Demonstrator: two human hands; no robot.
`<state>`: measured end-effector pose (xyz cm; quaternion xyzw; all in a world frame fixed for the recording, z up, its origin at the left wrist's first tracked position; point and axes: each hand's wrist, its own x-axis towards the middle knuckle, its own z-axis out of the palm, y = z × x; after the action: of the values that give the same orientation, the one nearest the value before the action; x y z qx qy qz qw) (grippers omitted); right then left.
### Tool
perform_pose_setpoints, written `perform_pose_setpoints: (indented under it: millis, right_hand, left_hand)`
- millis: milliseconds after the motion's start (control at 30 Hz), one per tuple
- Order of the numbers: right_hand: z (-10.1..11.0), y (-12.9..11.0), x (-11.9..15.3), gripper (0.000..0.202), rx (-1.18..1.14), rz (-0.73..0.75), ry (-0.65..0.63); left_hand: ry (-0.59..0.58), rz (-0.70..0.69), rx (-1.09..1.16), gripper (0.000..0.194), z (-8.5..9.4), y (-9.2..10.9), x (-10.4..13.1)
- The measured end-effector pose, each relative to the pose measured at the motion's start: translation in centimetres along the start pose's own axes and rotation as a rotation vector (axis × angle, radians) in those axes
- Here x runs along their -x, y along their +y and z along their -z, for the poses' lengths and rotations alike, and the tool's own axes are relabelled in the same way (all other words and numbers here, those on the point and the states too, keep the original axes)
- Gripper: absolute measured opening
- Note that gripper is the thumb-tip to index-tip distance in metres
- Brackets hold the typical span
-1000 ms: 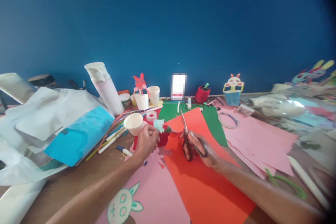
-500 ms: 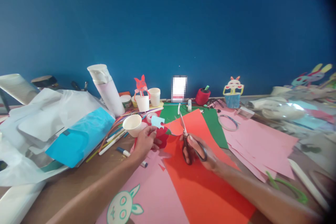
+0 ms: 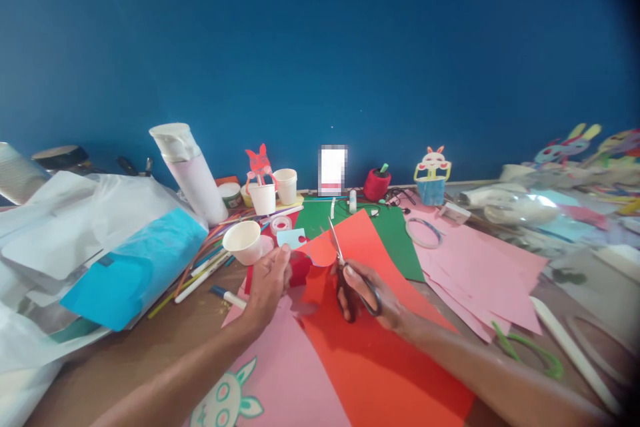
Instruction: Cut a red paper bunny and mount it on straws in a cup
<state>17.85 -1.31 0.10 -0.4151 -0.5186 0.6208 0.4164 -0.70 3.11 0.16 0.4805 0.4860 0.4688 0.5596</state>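
My right hand [image 3: 363, 290] grips scissors [image 3: 336, 243] with black handles, blades pointing up and away over an orange paper sheet [image 3: 395, 360]. My left hand [image 3: 270, 280] is closed with the thumb on top, beside dark red paper [image 3: 301, 268]; what its fingers hold, if anything, is hidden. Past its knuckles lies a light blue cut paper piece [image 3: 291, 238]. A pink sheet [image 3: 300, 380] runs under the orange one, and a drawn rabbit face cutout [image 3: 223, 403] lies on it. A white paper cup [image 3: 243, 242] stands beyond my left hand.
A white flask [image 3: 193, 177] and a plastic bag with blue paper [image 3: 135, 267] are on the left. Green paper [image 3: 400, 240] and stacked pink sheets [image 3: 485, 267] lie to the right. Two cups with paper animals, a red one [image 3: 259, 163] and a yellow-armed one [image 3: 433, 163], stand by the wall.
My left hand's fingers have curled in, thumb now raised on top. The right hand keeps the scissors over the orange sheet. The whole view has shifted slightly to the right.
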Motion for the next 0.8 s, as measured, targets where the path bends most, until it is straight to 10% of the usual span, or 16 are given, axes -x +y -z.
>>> perform_pose_setpoints:
  millis: [200,800]
  right_hand:
    - [-0.6,-0.7,0.3,0.033,0.075,0.03,-0.008]
    - [-2.2,0.0,0.7,0.035,0.024,-0.048,-0.068]
  left_hand:
    - [-0.193,0.187,0.079,0.038,-0.9,0.4,0.9]
    - [-0.193,0.252,0.072,0.039,-1.9,0.4,1.6]
